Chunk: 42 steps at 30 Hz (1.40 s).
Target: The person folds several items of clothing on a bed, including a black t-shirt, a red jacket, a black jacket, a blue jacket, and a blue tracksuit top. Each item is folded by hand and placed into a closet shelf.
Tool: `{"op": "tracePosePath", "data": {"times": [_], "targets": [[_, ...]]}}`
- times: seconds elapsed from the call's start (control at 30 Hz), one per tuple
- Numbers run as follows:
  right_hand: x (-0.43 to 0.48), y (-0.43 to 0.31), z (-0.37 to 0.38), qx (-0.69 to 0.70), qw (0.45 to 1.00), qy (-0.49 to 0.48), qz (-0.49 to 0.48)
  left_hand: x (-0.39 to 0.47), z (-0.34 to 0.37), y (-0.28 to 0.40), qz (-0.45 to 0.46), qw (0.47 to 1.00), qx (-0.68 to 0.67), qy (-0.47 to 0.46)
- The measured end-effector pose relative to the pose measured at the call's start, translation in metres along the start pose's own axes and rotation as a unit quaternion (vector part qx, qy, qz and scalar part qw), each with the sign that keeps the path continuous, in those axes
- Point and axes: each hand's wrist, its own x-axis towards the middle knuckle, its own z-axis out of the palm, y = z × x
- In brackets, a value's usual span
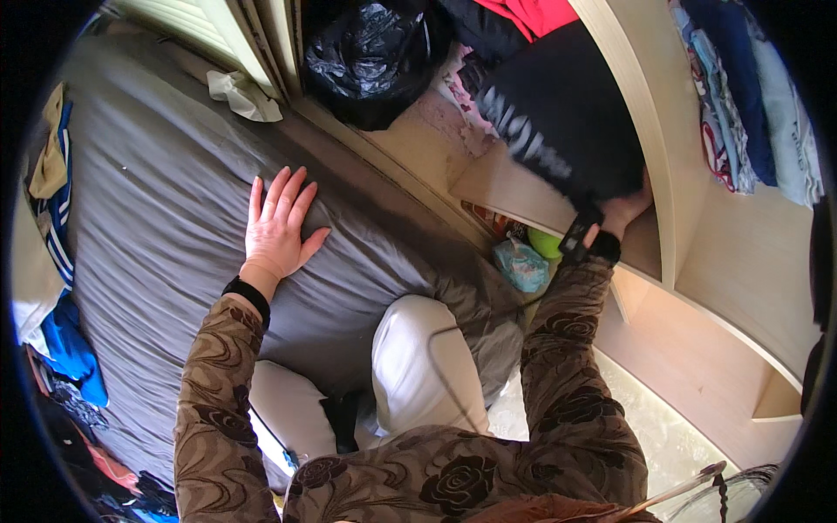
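My left hand (280,219) lies palm down, fingers a little spread, on the dark grey sheet (163,216) of a bed. At the right, my right hand (621,216) reaches into an open wardrobe against a black garment (569,118) with white lettering. Most of its fingers are hidden, so its grip on the cloth cannot be made out. A black device is strapped at that wrist. The garment spreads over the wardrobe's lower shelf. Behind it are red cloth (529,13) and a black plastic bag (376,59).
Curved shelf boards (654,131) surround my right arm. Folded clothes (745,104) stand on a shelf at the upper right. A light blue plastic bag (521,265) and a green object (544,243) lie below the shelf edge. White crumpled cloth or paper (245,97) and blue clothing (75,353) are on the bed.
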Motion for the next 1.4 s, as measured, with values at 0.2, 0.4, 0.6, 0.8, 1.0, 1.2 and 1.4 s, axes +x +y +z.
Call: {"op": "tracePosePath", "data": {"times": [0.2, 0.4, 0.6, 0.8, 1.0, 1.2, 1.4], "targets": [[0.08, -0.001, 0.014, -0.123, 0.988, 0.09, -0.031, -0.001, 0.009, -0.004, 0.008, 1.0, -0.006, 0.017], [0.166, 0.009, 0.031, -0.232, 0.967, 0.101, -0.045, -0.002, 0.011, -0.007, 0.01, 0.999, -0.025, 0.022], [0.208, 0.02, 0.037, -0.282, 0.953, 0.096, -0.049, -0.003, 0.012, -0.009, 0.006, 0.999, -0.03, 0.01], [0.225, 0.016, 0.05, -0.357, 0.928, 0.079, -0.067, -0.006, 0.013, -0.009, -0.005, 0.998, -0.055, 0.002], [0.151, -0.007, 0.053, -0.522, 0.817, 0.106, -0.22, -0.003, 0.011, -0.009, 0.001, 0.999, -0.048, 0.013], [0.127, 0.008, 0.138, -0.624, 0.737, -0.046, -0.254, -0.002, 0.009, -0.008, 0.01, 0.998, -0.052, 0.027], [0.152, -0.013, 0.107, -0.569, 0.784, -0.012, -0.25, -0.003, 0.011, -0.007, -0.002, 0.998, -0.057, 0.011]]}}
